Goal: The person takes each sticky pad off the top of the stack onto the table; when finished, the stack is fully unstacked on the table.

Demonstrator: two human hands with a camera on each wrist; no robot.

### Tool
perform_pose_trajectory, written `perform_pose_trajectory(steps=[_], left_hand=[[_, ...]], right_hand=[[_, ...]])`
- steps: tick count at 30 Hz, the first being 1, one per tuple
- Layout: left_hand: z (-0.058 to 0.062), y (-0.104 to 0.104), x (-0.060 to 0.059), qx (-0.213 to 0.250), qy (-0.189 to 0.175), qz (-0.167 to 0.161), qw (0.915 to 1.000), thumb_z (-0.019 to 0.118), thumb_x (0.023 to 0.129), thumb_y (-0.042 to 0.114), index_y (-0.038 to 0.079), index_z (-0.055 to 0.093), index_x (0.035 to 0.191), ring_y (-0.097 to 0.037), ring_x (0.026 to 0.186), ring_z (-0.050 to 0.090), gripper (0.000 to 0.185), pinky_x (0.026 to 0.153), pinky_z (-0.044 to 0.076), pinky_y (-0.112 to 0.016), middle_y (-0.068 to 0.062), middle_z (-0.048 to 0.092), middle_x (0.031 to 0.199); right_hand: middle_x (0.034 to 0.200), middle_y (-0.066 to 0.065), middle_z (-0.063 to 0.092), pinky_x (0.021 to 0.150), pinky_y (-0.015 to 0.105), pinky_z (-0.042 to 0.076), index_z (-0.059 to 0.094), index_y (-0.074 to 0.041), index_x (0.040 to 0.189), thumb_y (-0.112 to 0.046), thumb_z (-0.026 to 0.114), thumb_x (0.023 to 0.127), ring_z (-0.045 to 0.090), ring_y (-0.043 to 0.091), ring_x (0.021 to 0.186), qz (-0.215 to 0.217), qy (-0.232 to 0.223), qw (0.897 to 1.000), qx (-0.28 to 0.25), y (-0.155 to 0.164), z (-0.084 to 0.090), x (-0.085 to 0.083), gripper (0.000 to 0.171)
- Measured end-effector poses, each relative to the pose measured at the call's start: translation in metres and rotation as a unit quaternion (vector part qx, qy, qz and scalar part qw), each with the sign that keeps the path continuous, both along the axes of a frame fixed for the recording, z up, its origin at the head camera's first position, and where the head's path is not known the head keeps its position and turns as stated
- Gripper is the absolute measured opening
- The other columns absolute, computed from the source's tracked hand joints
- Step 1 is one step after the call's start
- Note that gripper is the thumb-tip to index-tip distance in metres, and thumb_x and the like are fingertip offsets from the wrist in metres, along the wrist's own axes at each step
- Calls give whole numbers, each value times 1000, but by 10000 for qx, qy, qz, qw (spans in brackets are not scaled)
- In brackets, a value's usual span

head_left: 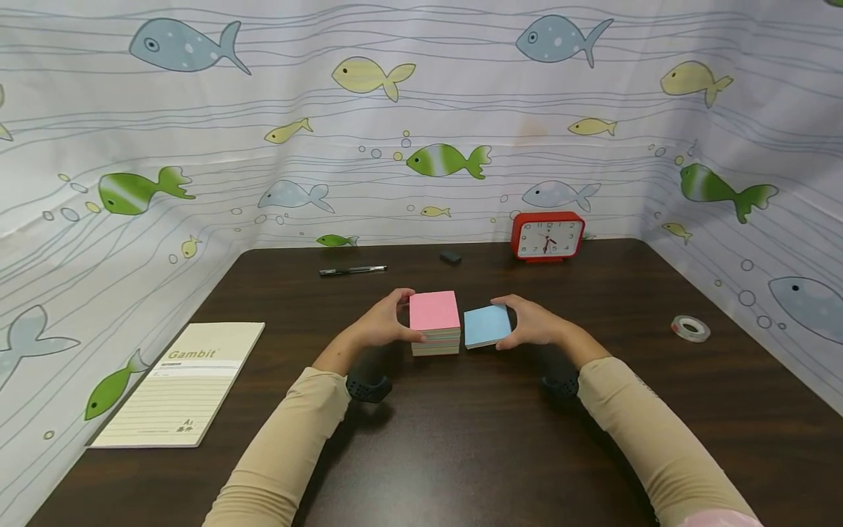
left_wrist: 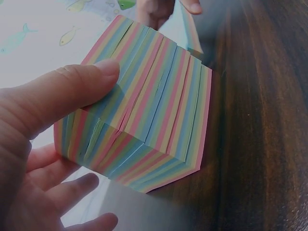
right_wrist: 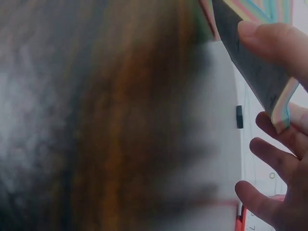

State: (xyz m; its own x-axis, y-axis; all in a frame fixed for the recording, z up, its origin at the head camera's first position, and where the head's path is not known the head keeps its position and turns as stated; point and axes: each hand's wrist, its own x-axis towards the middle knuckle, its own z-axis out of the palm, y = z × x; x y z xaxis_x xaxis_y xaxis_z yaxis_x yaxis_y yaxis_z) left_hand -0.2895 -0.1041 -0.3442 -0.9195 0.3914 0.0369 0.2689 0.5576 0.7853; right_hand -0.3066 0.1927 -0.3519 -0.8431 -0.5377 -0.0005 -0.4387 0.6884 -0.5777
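Hands work side by side: the left hand [head_left: 382, 326] clasps the striped note block [head_left: 435, 322], the right hand [head_left: 536, 326], at its three o'clock, pinches a thinner blue-topped pad [head_left: 487, 326]. Best keep both grips snug and the block flat on the desk [head_left: 461, 439].

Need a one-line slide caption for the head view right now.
Left hand grips a pink-topped sticky-note block while right hand holds a thin blue-topped pad beside it on the dark table.
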Motion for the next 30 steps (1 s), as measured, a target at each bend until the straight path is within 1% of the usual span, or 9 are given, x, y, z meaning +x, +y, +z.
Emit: perform_pose_trajectory(steps=[3,6,9,13,16,19,24,30], left_hand=[[0,1,0,-2,3,-32,10000,79,61,21,3,29,130,-29,119,34,87,93,32,-44,-14,35,131],[0,0,0,8,-8,-29,10000,79,61,21,3,29,130,-29,119,34,87,93,32,-43,-13,35,131],[0,0,0,27,-28,-6,10000,79,61,21,4,29,130,-28,119,34,87,93,32,-43,-13,35,131],[0,0,0,50,-56,4,10000,79,61,21,4,29,130,-27,119,34,87,93,32,-43,-13,35,131],[0,0,-1,74,-85,-5,9999,79,61,21,4,29,130,-27,120,34,87,93,32,-44,-12,35,131],[-1,0,-1,105,-113,-25,9999,79,61,20,5,28,130,-27,120,33,87,93,31,-43,-12,35,131],[-2,-1,-3,169,-123,-62,9998,79,61,19,4,27,129,-28,120,33,87,93,31,-44,-13,34,131],[-3,-1,-3,191,-142,-129,9996,79,61,20,3,25,131,-29,120,32,89,93,31,-44,-14,33,132]], right_hand=[[124,17,38,88,44,32,35,-1,129,-30,77,62,40,28,102,37,-17,9999,151,0,-4,-2,84],[126,18,37,91,46,30,33,0,130,-29,77,62,38,29,107,126,1,9990,429,0,-6,-4,85],[129,21,33,93,50,26,29,2,132,-30,76,64,32,34,113,254,-61,9970,733,-1,-4,-5,88],[133,22,28,94,53,22,23,1,135,-32,75,65,26,36,119,226,-297,9946,968,-4,4,-5,93],[135,20,27,94,54,21,23,-1,136,-32,75,66,23,36,121,98,-338,9956,864,-8,11,-5,93],[135,19,28,94,55,21,23,-2,136,-30,74,67,22,35,123,52,-210,9979,609,-11,18,-4,90],[136,18,28,95,53,21,23,-4,136,-30,73,68,22,32,124,156,-4,9996,233,-15,26,-1,89],[137,15,26,95,52,22,23,-6,137,-37,72,67,22,29,124,278,38,9996,49,-25,29,2,91]])
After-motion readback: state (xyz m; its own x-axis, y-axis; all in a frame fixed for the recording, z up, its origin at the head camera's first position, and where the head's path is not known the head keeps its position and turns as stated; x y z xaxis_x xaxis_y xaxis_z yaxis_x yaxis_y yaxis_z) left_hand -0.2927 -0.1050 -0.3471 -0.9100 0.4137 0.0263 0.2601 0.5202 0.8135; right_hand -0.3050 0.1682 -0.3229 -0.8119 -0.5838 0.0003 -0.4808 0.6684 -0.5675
